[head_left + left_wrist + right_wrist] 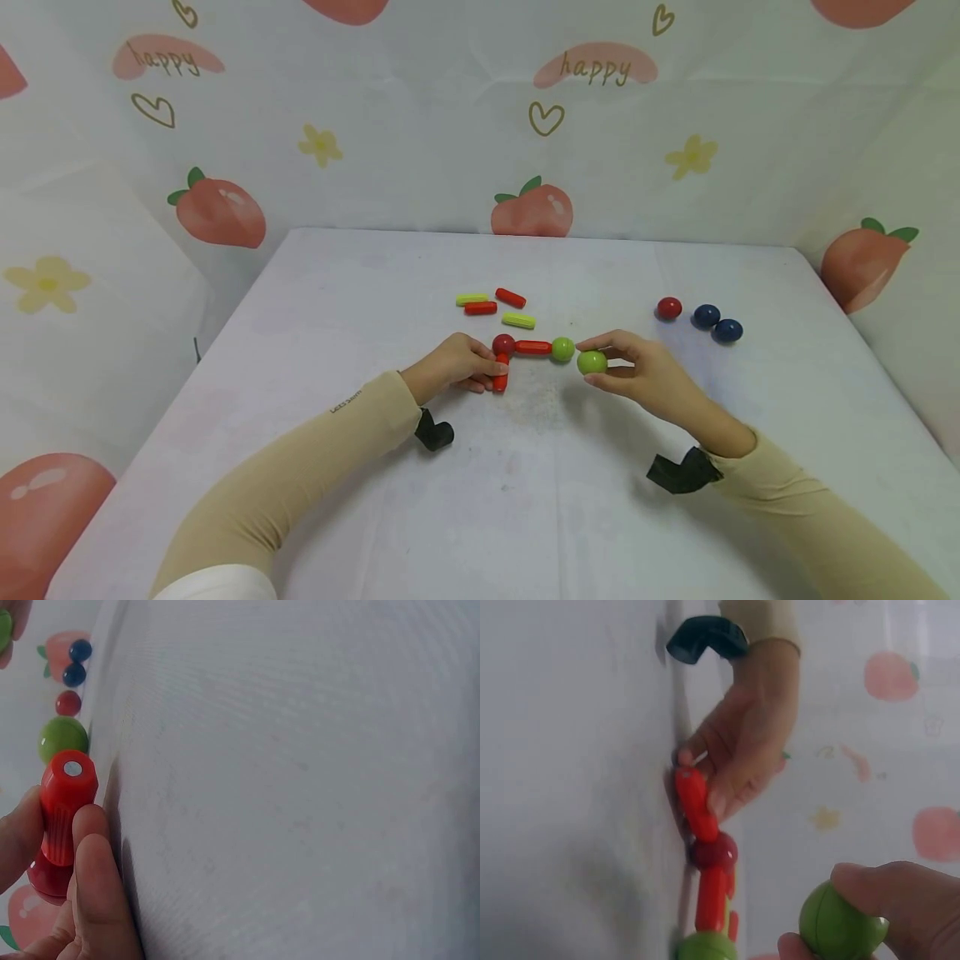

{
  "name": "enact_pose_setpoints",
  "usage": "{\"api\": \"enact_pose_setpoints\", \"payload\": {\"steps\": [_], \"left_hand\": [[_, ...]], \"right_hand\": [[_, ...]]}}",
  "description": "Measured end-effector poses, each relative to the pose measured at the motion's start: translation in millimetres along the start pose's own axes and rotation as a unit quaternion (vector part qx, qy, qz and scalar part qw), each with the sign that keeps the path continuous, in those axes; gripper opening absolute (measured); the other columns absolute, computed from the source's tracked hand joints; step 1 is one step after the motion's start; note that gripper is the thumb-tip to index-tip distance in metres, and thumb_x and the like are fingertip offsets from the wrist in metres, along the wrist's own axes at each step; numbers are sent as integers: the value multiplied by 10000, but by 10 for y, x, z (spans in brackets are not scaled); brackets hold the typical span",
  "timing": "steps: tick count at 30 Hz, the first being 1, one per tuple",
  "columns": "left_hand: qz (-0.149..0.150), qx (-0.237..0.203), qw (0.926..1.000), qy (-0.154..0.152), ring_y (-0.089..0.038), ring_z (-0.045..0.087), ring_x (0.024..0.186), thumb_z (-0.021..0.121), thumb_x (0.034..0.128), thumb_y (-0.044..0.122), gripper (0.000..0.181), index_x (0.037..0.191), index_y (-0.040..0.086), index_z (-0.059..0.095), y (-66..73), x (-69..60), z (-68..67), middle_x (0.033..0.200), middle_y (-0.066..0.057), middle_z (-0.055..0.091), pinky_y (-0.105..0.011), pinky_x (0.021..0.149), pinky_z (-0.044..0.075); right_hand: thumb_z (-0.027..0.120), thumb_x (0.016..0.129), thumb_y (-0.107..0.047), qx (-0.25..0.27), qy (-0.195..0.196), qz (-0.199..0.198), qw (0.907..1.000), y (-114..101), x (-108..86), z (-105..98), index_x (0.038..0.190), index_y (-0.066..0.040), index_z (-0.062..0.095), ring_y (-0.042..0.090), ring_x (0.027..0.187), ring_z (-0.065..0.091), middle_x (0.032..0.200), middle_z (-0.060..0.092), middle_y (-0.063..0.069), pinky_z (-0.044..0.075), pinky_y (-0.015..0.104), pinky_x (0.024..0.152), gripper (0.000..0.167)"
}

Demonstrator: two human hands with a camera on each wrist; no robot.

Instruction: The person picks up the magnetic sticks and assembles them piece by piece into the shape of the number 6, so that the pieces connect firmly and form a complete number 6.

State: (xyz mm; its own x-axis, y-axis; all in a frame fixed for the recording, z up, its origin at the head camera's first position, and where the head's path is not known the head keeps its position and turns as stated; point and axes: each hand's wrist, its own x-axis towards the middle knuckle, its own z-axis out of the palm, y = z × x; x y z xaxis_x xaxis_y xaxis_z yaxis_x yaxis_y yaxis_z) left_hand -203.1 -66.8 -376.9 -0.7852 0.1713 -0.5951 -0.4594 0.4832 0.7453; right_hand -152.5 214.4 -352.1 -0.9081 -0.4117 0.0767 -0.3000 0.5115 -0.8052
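Observation:
My left hand (472, 364) pinches a red rod (500, 377) between thumb and fingers. That rod's far end meets a dark red ball (503, 344). From the ball a second red rod (533, 347) runs right to a green ball (562, 349), so the joined pieces form a corner. In the left wrist view a silvery disc shows on the held rod's free end (73, 769). My right hand (651, 375) grips another green ball (592, 362) by thumb and fingertips, just right of the joined green ball and apart from it in the right wrist view.
Behind the joined pieces lie loose red rods (511, 297) and yellow-green rods (519, 320). Toward the back right sit a red ball (669, 308) and two dark blue balls (707, 316). A patterned cloth (420, 167) hangs behind the white table (465, 500).

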Motion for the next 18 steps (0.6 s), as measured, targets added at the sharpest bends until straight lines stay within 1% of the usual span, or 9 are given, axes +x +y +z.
{"api": "enact_pose_setpoints", "payload": {"steps": [5,8,13,15,18], "left_hand": [[16,20,10000,5,-70,607,606,778,911,174,263,1096,16,676,1,2,2,742,12,642,-161,565,533],[9,31,10000,18,-72,607,609,778,912,177,255,1088,20,683,-1,5,1,740,12,643,-165,569,536],[-16,38,10000,29,-75,603,610,778,912,179,248,1078,22,682,4,3,3,730,13,639,-164,567,531],[-19,50,10000,43,-74,603,607,778,913,181,249,1079,24,680,0,6,4,729,14,639,-163,564,531],[-28,51,10000,64,-73,603,600,780,911,181,251,1078,24,678,-8,16,5,725,15,639,-162,558,529]], "right_hand": [[758,893,-28,151,-260,36,9995,-40,6,125,1262,-2,653,329,1157,643,1279,671,179,588,322,933,385],[756,900,-42,233,-427,75,9988,-53,20,201,1277,-1,642,340,1170,634,1299,664,192,586,352,947,397],[751,907,-52,456,-674,267,9963,-47,57,329,1299,-5,603,362,1202,629,1314,643,190,586,384,958,422],[752,902,-42,594,-723,342,9950,-41,70,376,1286,-3,590,368,1207,631,1310,641,193,588,373,954,418],[757,891,-23,773,-790,334,9933,-31,94,442,1247,22,582,373,1194,637,1287,648,211,589,354,948,400]]}}
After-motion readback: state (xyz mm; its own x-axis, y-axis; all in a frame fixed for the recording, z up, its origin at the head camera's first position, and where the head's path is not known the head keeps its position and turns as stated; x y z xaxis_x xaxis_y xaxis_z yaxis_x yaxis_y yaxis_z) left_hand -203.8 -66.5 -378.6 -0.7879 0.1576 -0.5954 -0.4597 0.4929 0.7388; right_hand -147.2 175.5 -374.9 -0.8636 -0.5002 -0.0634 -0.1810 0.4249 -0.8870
